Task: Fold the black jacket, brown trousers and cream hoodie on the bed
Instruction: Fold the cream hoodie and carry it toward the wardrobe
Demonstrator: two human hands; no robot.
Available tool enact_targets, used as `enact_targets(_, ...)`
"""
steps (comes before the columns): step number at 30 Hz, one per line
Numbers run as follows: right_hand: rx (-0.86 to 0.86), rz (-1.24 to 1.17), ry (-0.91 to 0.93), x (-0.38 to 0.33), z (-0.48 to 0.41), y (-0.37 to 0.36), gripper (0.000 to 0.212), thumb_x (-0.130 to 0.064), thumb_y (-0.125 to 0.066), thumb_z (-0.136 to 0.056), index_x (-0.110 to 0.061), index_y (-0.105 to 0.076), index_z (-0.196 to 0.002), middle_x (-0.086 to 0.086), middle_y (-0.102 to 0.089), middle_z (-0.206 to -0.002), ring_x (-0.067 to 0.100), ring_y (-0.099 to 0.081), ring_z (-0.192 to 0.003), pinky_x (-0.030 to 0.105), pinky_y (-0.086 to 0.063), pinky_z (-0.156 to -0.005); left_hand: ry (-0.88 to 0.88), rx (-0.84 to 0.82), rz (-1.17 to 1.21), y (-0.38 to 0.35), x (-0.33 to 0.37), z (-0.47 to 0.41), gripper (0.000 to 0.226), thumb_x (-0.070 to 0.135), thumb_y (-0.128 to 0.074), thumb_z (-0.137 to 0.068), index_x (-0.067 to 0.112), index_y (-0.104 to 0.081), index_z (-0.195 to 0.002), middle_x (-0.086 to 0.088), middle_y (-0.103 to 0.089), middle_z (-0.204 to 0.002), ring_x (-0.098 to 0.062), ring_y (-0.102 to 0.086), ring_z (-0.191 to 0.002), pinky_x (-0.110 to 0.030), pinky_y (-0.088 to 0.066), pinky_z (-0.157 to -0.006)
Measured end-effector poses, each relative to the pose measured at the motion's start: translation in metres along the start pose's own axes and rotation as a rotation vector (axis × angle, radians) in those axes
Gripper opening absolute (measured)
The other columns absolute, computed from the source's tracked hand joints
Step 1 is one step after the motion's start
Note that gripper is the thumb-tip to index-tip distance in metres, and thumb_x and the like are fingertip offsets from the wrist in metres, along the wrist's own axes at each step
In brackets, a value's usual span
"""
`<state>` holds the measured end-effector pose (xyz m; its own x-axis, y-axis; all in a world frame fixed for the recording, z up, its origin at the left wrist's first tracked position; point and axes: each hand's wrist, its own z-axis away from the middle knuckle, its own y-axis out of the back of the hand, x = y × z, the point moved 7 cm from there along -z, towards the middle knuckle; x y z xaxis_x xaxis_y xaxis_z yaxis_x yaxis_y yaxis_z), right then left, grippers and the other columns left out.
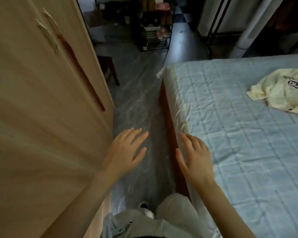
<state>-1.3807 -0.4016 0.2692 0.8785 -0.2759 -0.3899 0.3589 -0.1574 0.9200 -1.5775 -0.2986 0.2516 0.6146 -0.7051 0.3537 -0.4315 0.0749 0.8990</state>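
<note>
Both hands hover empty, left hand (126, 150) and right hand (195, 156), fingers spread; the cream hoodie (280, 91) lies on the bed (230, 134), cut off at the right edge

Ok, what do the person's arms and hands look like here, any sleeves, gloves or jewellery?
Both forearms are bare in view, with no sleeves showing. The left hand and right hand wear no gloves, and no rings, watch or bracelets are visible. Below are light grey trousers.

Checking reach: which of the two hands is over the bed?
The right hand, above the bed's blue-sheeted edge; the left hand hangs over the floor by the wardrobe.
</note>
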Motion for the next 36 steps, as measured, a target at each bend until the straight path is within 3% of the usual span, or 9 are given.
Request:
enact_targets(5, -0.001, -0.044, -0.001, 0.007, -0.104, -0.018, 0.056, -0.043, -0.038, -0.096, -0.015, -0.049, -0.145, 0.008, -0.055, -0.140, 0.030, -0.049, -0.128, 0.048, -0.040, -0.105, 0.049, 0.023, 0.030, -0.032, -0.060, -0.072, 0.046, 0.048, -0.033, -0.101, 0.027, -0.046, -0.141, -0.002, -0.056, -0.137, -0.023, -0.045, -0.131, -0.036, -0.034, -0.108)
enact_targets(9, -0.035, -0.061, 0.030, 0.019, -0.218, -0.039, 0.055, -0.040, -0.044, -0.097, -0.017, -0.046, -0.147, 0.009, -0.053, -0.141, 0.030, -0.049, -0.128, 0.046, -0.040, -0.106, 0.096, -0.014, 0.047, -0.053, -0.106, -0.154, 0.045, 0.041, -0.041, -0.100, 0.019, -0.053, -0.137, -0.005, -0.062, -0.130, -0.029, -0.055, -0.122, -0.048, -0.046, -0.100)
enact_targets(13, -0.079, -0.049, 0.094, 0.019, -0.346, -0.034, 0.054, -0.038, -0.044, -0.099, -0.016, -0.043, -0.149, 0.012, -0.051, -0.144, 0.032, -0.048, -0.129, 0.048, -0.039, -0.106, 0.188, -0.023, -0.001, -0.032, -0.149, -0.261, 0.047, 0.040, -0.040, -0.098, 0.016, -0.060, -0.133, -0.007, -0.063, -0.128, -0.029, -0.057, -0.120, -0.045, -0.045, -0.101)
enact_targets(18, -0.072, -0.032, 0.199, -0.001, -0.505, -0.008, 0.057, -0.041, -0.040, -0.097, -0.018, -0.044, -0.148, 0.009, -0.052, -0.142, 0.030, -0.048, -0.129, 0.047, -0.039, -0.105, 0.231, 0.081, -0.019, 0.005, -0.213, -0.396, 0.048, 0.040, -0.039, -0.099, 0.014, -0.058, -0.134, -0.006, -0.060, -0.132, -0.026, -0.053, -0.124, -0.043, -0.042, -0.105)
enact_targets(23, -0.044, -0.061, 0.205, -0.006, -0.639, -0.025, 0.054, -0.038, -0.043, -0.098, -0.017, -0.045, -0.147, 0.008, -0.055, -0.139, 0.030, -0.051, -0.126, 0.046, -0.042, -0.104, 0.244, 0.105, -0.012, -0.005, -0.296, -0.503, 0.046, 0.043, -0.035, -0.101, 0.019, -0.058, -0.133, 0.000, -0.060, -0.130, -0.020, -0.052, -0.123, -0.041, -0.043, -0.103)
enact_targets(29, 0.025, -0.062, 0.100, -0.010, -0.797, -0.063, 0.053, -0.038, -0.044, -0.098, -0.016, -0.048, -0.145, 0.007, -0.056, -0.137, 0.029, -0.051, -0.125, 0.045, -0.041, -0.104, 0.180, 0.032, -0.033, -0.019, -0.407, -0.651, 0.047, 0.042, -0.037, -0.099, 0.018, -0.058, -0.134, -0.001, -0.061, -0.130, -0.022, -0.053, -0.123, -0.037, -0.037, -0.108)
enact_targets(32, 0.091, -0.043, -0.003, -0.012, -0.872, -0.055, 0.050, -0.034, -0.053, -0.099, -0.017, -0.047, -0.146, 0.007, -0.055, -0.138, 0.030, -0.050, -0.127, 0.046, -0.041, -0.105, 0.089, -0.025, -0.035, -0.003, -0.443, -0.743, 0.049, 0.041, -0.037, -0.097, 0.015, -0.060, -0.132, -0.003, -0.062, -0.129, -0.024, -0.054, -0.123, -0.040, -0.039, -0.107)
enact_targets(36, 0.172, -0.011, -0.085, -0.017, -0.965, -0.025, 0.050, -0.037, -0.050, -0.099, -0.019, -0.047, -0.145, 0.005, -0.056, -0.136, 0.029, -0.050, -0.127, 0.046, -0.041, -0.104, -0.046, -0.064, -0.035, 0.018, -0.472, -0.874, 0.052, 0.042, -0.034, -0.097, 0.015, -0.059, -0.133, -0.004, -0.060, -0.132, -0.025, -0.052, -0.126, -0.043, -0.040, -0.107)
